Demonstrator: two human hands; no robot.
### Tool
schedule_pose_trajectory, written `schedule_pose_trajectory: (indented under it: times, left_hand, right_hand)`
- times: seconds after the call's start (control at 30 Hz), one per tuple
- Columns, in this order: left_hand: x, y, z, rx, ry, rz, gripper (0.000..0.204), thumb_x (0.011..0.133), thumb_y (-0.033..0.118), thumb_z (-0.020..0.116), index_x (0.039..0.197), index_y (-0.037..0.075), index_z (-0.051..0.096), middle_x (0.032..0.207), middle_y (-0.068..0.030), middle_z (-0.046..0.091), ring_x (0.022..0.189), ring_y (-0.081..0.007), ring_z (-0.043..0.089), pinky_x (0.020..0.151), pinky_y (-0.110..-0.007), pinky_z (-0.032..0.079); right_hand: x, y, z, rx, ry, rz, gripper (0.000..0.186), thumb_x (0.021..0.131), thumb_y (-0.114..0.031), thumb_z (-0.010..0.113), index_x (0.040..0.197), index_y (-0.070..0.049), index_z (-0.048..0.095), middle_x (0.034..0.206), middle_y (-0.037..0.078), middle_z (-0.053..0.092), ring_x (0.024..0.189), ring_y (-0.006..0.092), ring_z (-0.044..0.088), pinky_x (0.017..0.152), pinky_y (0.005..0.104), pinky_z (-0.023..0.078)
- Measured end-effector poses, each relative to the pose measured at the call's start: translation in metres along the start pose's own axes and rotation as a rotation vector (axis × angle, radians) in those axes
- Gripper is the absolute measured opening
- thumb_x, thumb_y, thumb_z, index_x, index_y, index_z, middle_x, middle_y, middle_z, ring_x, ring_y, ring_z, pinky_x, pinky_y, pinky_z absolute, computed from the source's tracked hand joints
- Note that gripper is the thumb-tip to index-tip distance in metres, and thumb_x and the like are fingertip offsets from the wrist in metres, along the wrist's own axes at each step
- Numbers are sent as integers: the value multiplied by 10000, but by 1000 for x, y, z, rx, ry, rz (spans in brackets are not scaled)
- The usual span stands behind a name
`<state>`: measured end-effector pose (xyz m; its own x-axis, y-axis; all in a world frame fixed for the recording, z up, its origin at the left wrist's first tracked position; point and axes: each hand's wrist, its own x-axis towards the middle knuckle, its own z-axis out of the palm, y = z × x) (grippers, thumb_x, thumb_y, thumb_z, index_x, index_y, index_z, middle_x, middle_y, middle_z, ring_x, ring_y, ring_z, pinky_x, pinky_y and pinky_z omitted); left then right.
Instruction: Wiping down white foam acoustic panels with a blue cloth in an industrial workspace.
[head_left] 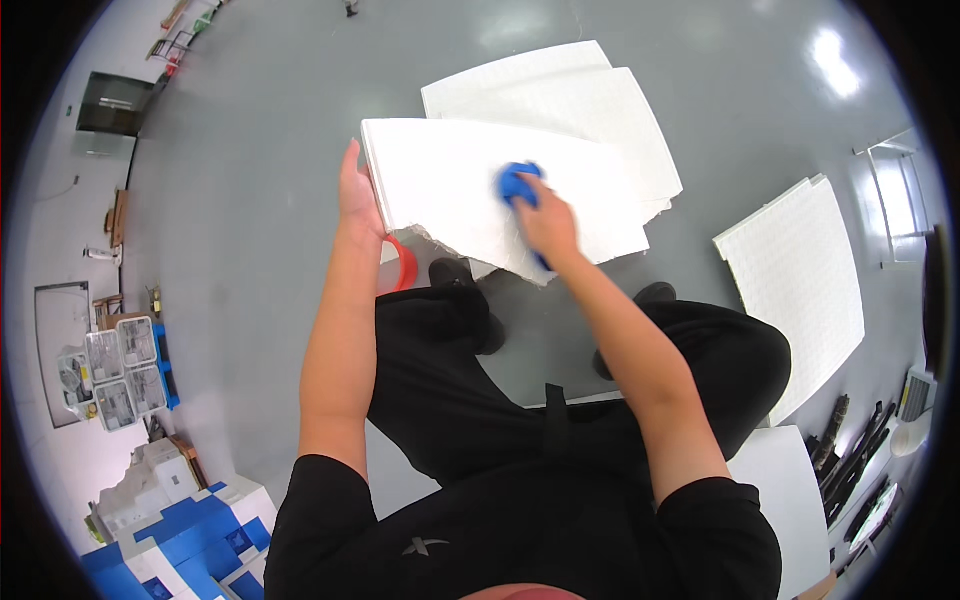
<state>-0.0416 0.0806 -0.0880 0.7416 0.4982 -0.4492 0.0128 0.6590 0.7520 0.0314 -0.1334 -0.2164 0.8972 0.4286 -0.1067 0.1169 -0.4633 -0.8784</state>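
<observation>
I stand over a white foam panel (470,185) held up in front of me, its near edge ragged. My left hand (357,195) grips the panel's left edge. My right hand (548,222) presses a blue tool (515,182) onto the panel's top face near its middle. A red roll of tape (403,262) hangs on my left wrist, just under the panel's near left corner. More white panels (590,105) lie stacked on the grey floor behind the held one.
Another white panel (795,280) lies on the floor to my right, and a white board (785,490) near my right hip. Black tools (850,455) lie at the far right. Blue and white boxes (190,535) and clear bins (120,370) stand at the left.
</observation>
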Motion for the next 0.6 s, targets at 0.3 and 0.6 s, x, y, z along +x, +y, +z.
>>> schedule_pose_trajectory:
  times: [0.3, 0.6]
  left_hand:
    - [-4, 1, -4, -10, -9, 31, 654, 913, 516, 371, 1241, -40, 472, 1188, -212, 563, 1086, -341, 565, 960, -462, 430]
    - [-6, 4, -1, -29, 76, 8, 699, 895, 586, 359, 1172, -33, 528, 1134, -192, 595, 1046, -315, 584, 916, -430, 461]
  right_hand:
    - [-48, -103, 13, 120, -93, -433, 400, 801, -152, 626, 1196, -130, 569, 1287, 118, 533, 1138, 312, 530, 947, 378, 435]
    - [-41, -34, -11, 70, -76, -188, 430, 804, -197, 632, 1222, -122, 562, 1156, 186, 601, 1051, 339, 588, 901, 370, 452]
